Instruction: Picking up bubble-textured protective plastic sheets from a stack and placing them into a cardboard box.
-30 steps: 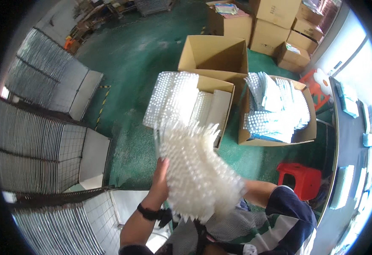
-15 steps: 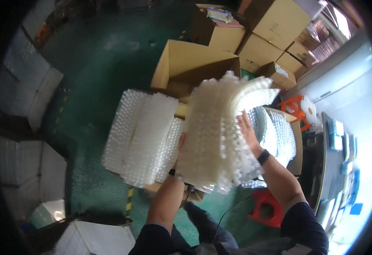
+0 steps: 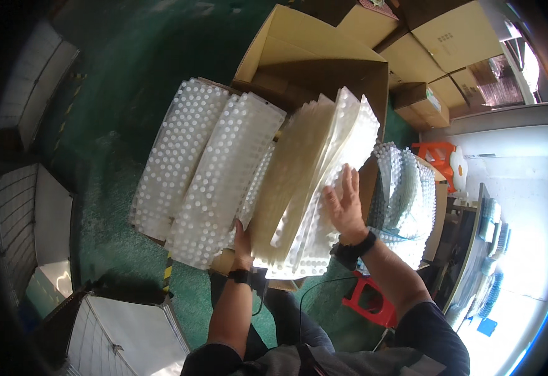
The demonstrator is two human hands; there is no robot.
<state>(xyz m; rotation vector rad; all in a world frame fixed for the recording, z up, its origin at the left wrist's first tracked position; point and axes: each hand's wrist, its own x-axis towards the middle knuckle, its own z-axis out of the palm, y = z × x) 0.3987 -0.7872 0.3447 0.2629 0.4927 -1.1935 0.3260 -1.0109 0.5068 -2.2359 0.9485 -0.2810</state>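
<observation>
A thick stack of dimpled, translucent plastic sheets (image 3: 315,188) stands tilted in front of me, its sheets fanning apart toward the top. My left hand (image 3: 242,245) grips its lower left edge, with some fingers hidden between it and the neighbouring sheets. Flat against the right face of the stack lies my right hand (image 3: 347,210), fingers spread. To the left, two more piles of dotted sheets, the outer pile (image 3: 177,150) and the inner pile (image 3: 227,182), lie side by side and slanted.
Behind the stack stands an open cardboard box (image 3: 318,47). More dimpled sheets (image 3: 405,200) fill a box at right. A red stool (image 3: 374,304) is near my legs, beside a black cable. Closed cartons (image 3: 455,37) are piled far right; wrapped grey stacks (image 3: 120,332) line the left.
The stack has tipped and its sheets have spread apart, no longer curling over to the right. My right hand has shifted left and lower, onto its face. The view has shifted too.
</observation>
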